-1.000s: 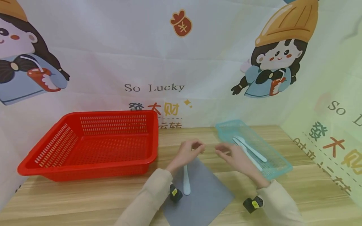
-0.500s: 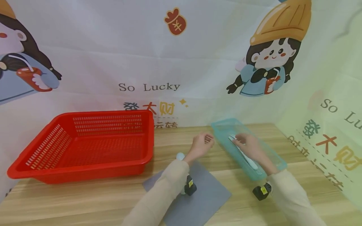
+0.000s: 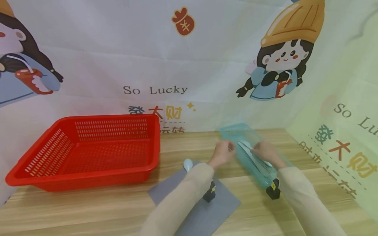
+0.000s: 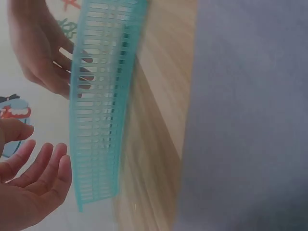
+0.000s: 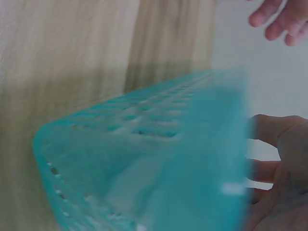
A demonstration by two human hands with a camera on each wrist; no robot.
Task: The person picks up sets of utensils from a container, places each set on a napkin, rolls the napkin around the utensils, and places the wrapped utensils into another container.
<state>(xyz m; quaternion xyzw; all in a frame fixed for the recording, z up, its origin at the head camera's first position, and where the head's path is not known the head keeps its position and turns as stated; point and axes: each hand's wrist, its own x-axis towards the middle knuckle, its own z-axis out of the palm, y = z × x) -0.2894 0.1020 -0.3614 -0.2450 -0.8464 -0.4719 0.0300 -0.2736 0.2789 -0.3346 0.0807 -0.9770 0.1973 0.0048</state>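
With the fingers of the right hand [image 3: 268,154], reaching down inside the long teal basket [image 3: 237,130], at the slim utensils [image 3: 252,159]; impossible to tell whether pinching one or only touching. In the left wrist view, slightly bent behind the slatted wall, with gaps between some of them. With the fingers of the left hand [image 3: 222,153], holding nothing: loosely bent, spread, thumb apart, just beside the basket's left long side.

In the basket, lengthwise and close together, partly covered by the right hand: at least two of those utensils, white or very pale blue, of a kind hard to make out. In the right wrist view, mostly lost behind the blurred teal wall.

Under the left forearm, on a grey cloth [image 3: 221,206]: a pale spoon [image 3: 187,164], with bowl showing at the cloth's far-left edge and handle running out of sight beneath the left sleeve [image 3: 183,200]. At each wrist, a small black camera [image 3: 210,192] with a yellow mark. Farther left on the wood-grained desk [image 3: 88,213], well apart from both hands: a red basket [image 3: 85,179] with slotted walls. At the back and round to the right: a white printed backdrop [image 3: 212,39], with cartoon figures and "So Lucky" lettering.
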